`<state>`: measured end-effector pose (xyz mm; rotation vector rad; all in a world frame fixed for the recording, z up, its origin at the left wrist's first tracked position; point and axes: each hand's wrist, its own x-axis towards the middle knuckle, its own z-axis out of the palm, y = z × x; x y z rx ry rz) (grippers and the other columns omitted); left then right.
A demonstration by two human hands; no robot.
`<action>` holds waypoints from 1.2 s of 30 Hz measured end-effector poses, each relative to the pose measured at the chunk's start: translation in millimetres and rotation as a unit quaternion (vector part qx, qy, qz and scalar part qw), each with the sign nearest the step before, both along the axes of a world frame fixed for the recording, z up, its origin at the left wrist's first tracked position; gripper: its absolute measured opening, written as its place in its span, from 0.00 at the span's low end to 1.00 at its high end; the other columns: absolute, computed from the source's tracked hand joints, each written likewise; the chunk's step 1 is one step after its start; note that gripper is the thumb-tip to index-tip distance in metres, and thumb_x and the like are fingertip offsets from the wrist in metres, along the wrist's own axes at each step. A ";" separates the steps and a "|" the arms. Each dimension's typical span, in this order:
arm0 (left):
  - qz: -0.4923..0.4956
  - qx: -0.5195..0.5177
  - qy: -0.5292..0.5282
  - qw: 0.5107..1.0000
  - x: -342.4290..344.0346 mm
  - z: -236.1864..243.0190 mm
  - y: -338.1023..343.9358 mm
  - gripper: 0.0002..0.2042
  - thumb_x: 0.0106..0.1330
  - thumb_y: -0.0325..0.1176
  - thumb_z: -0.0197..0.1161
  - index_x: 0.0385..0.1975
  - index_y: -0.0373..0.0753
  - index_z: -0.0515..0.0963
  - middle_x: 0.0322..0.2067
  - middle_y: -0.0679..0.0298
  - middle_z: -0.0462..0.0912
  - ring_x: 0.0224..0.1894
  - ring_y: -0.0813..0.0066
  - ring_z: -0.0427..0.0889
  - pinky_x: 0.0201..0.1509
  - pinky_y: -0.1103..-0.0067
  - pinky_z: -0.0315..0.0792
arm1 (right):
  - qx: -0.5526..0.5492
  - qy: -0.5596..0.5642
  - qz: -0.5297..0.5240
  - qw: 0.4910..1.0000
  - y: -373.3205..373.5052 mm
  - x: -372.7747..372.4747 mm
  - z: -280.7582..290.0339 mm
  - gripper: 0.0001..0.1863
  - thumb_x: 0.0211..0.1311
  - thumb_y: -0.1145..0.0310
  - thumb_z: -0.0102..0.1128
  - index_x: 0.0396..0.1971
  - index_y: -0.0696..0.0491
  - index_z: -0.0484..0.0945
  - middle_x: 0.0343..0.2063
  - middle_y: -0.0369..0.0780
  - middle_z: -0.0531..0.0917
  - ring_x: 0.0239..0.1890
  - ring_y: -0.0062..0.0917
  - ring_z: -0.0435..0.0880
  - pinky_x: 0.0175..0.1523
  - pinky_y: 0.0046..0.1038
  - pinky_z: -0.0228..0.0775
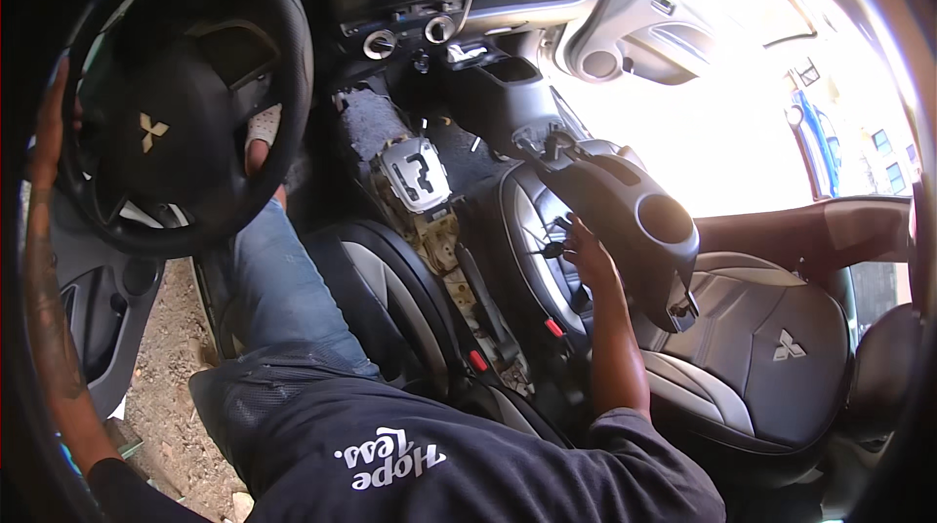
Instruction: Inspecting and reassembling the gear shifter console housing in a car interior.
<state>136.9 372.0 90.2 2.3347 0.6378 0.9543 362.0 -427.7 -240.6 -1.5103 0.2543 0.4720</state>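
With right hand point(585, 255) pinching a small dark object point(553, 250) (kind unclear), avoid scuffing console trim point(619, 208) at two o'clock — left hand point(51, 128) curled on steering wheel point(176, 84) at nine.

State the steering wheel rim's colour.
The steering wheel rim is black; shows best in the head view.

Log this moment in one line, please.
left hand: at wheel | right hand: holds small dark item | console: over passenger seat
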 end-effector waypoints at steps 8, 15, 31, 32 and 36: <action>0.002 -0.019 -0.001 1.000 -22.1 24.7 -49.3 0.33 0.69 0.67 0.45 0.43 0.38 0.80 0.20 0.72 0.69 0.21 0.86 0.67 0.25 0.85 0.64 | -0.507 -0.303 0.169 0.789 -3.5 -24.9 -43.9 0.31 0.43 0.81 0.55 0.53 0.50 0.80 0.58 0.57 0.72 0.63 0.47 0.70 0.68 0.38 0.61; -0.005 -0.037 -0.023 0.999 -18.5 30.6 -76.8 0.36 0.66 0.69 0.48 0.41 0.35 0.79 0.17 0.72 0.68 0.18 0.86 0.67 0.22 0.86 0.62 | -0.512 -0.230 0.049 0.826 24.9 -30.2 -15.4 0.13 0.50 0.75 0.64 0.37 0.46 0.86 0.50 0.49 0.81 0.56 0.45 0.75 0.63 0.44 0.62; 0.015 -0.077 -0.006 0.997 -30.6 32.9 -94.9 0.34 0.65 0.69 0.49 0.36 0.37 0.80 0.16 0.69 0.72 0.16 0.83 0.71 0.23 0.85 0.66 | 0.036 -0.301 0.280 0.911 262.5 -16.0 111.6 0.19 0.69 0.72 0.51 0.58 0.60 0.71 0.47 0.40 0.80 0.49 0.22 0.76 0.56 0.25 0.67; 0.002 -0.071 -0.009 0.997 -19.9 29.4 -93.5 0.34 0.65 0.70 0.49 0.36 0.38 0.80 0.16 0.69 0.73 0.16 0.83 0.71 0.23 0.85 0.66 | 0.088 -0.324 0.296 0.894 288.6 6.0 98.6 0.21 0.66 0.73 0.52 0.58 0.60 0.69 0.48 0.44 0.81 0.52 0.27 0.77 0.57 0.29 0.67; 0.030 -0.045 -0.018 0.998 -18.1 35.5 -82.7 0.35 0.64 0.71 0.48 0.37 0.39 0.81 0.17 0.70 0.74 0.16 0.82 0.72 0.24 0.83 0.67 | 0.018 -0.617 0.234 0.751 405.2 29.7 135.7 0.13 0.56 0.72 0.62 0.41 0.59 0.76 0.34 0.53 0.84 0.40 0.51 0.82 0.43 0.41 0.74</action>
